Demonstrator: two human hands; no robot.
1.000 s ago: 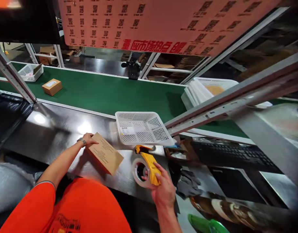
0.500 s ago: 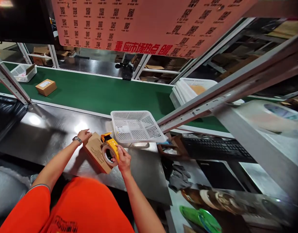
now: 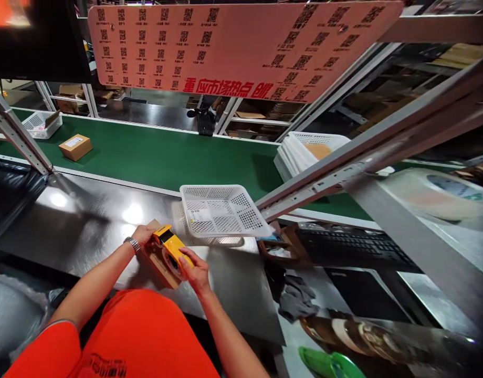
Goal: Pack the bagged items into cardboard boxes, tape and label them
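A brown cardboard box (image 3: 157, 265) stands tilted on the metal table (image 3: 226, 273). My left hand (image 3: 142, 234), below a metal watch, is at the box's upper left end, its fingers closed against the cardboard and partly hidden. In my right hand (image 3: 195, 268) is a yellow tape dispenser (image 3: 172, 245) with a roll of tape, its head over the box's upper end. The dispenser covers much of the box's top. Just behind the dispenser lies a white perforated basket (image 3: 226, 210).
Behind the table runs a green conveyor (image 3: 155, 152) with a small carton (image 3: 75, 147) and stacked white baskets (image 3: 300, 152). A slanted metal post (image 3: 324, 181) rises on the right. Gray gloves (image 3: 296, 298), a keyboard (image 3: 352, 244) and tape rolls (image 3: 355, 333) lie at the right.
The dispenser has turned and its head now sits at the box's upper end. My left hand has shifted slightly right and down, further onto the box. The camera view has tilted a little.
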